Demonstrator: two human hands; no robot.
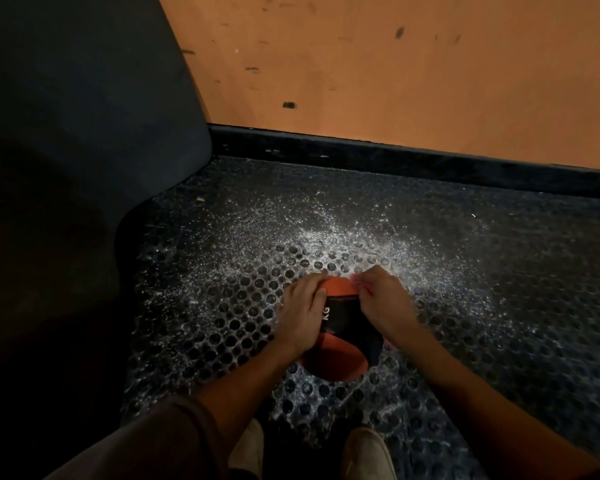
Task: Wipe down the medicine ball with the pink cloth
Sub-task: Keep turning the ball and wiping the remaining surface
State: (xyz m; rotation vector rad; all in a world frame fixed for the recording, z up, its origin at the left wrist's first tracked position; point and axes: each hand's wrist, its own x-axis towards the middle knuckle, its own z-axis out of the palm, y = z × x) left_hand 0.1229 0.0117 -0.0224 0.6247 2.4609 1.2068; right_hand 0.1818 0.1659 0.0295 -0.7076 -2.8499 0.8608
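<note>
On the far left a dark padded block [84, 116] stands against the orange wall [395, 64]. Next, the left hand [302, 306] lies flat on the left side of the medicine ball [333, 355], fingers spread and pressing, gripping nothing. The orange and black ball sits on the studded floor mat [482, 323], which is speckled with white dust [326, 233]. On the ball's right side the right hand [385, 299] bunches the pink cloth [356, 279] in curled fingers, against the ball.
</note>
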